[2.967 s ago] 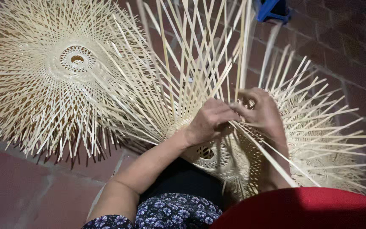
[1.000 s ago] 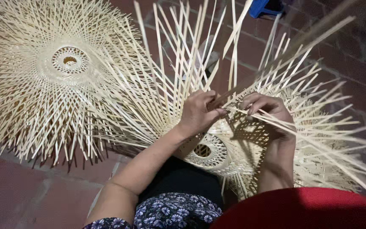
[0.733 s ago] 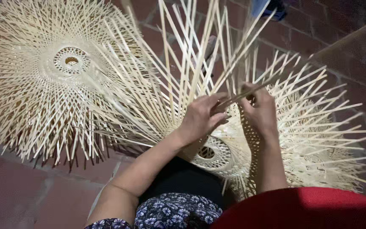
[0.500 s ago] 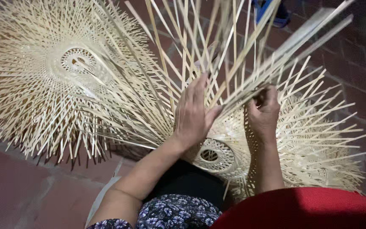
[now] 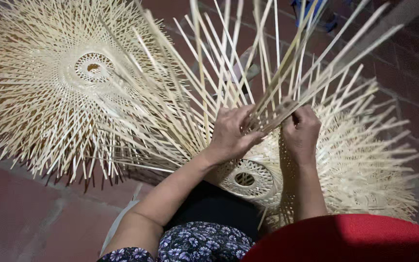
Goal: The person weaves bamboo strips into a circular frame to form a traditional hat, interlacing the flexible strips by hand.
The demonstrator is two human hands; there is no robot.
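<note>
Both hands grip bamboo strips (image 5: 287,82); left hand (image 5: 231,133) pinches them; right hand (image 5: 300,132) fists around them, above a basket (image 5: 248,178); woven disc (image 5: 73,87) far left.

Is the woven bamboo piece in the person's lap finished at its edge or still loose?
Still loose: the woven piece has unwoven bamboo strips fanning upward between both hands.

We count two woven bamboo frames: one finished disc (image 5: 90,73) lying left of the half-woven frame (image 5: 248,179), and two hands, left hand (image 5: 231,133) and right hand (image 5: 300,133), on that frame's loose strips.
</note>
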